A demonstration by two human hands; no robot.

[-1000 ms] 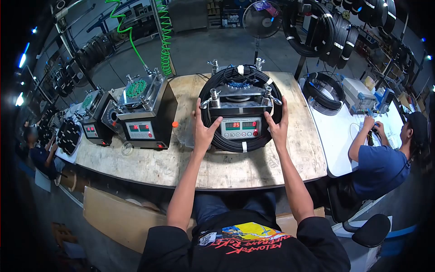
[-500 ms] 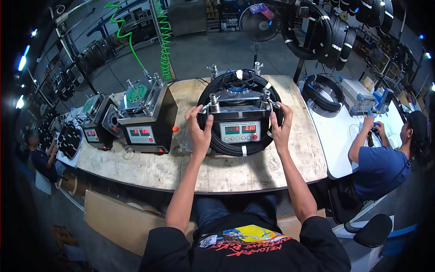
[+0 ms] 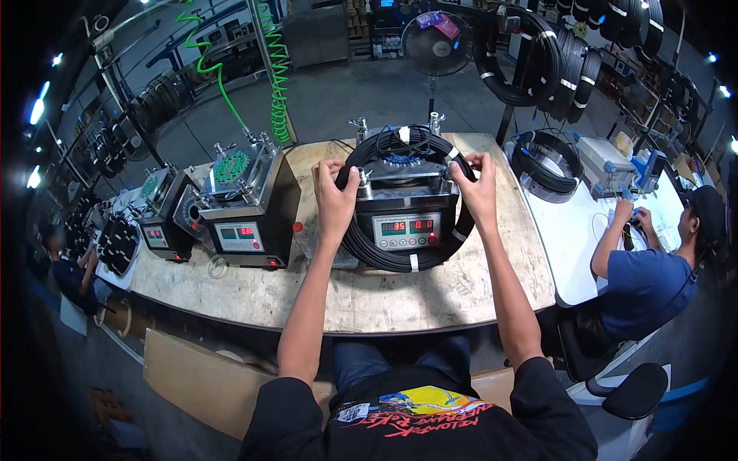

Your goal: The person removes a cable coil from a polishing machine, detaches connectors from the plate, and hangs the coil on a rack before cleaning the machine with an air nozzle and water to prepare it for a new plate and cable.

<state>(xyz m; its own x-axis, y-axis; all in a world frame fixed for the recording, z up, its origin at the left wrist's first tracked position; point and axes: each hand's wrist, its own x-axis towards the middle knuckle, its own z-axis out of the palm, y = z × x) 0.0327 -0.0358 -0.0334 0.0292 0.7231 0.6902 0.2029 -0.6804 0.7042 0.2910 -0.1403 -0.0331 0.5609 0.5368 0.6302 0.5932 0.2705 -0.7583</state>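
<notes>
Left hand (image 3: 335, 198) clamped on the left side of the black cable coil (image 3: 384, 253), fingers curled over the strands next to a metal clamp knob (image 3: 363, 183). Right hand (image 3: 478, 187) grips the coil's upper right the same way. Coil is a thick ring of thin black cable bound with white tape bands, draped around the black box machine (image 3: 406, 211) between the hands, lower loop hanging in front of its base on the bench (image 3: 400, 296).

Machine front panel below the hands: two red LED readouts, left looks like "35", right unclear; label strip above them too small to read. Top plate is bare metal, mostly covered by the coil.

Left of the left hand: a similar machine (image 3: 244, 201) with a round green fixture on top and a red display, digits not legible; a further unit beyond it is partly cut off. Bench is worn pale wood with a rounded edge. Right of the right hand, another person (image 3: 653, 269) in a blue shirt sits at a white table (image 3: 573, 230).
</notes>
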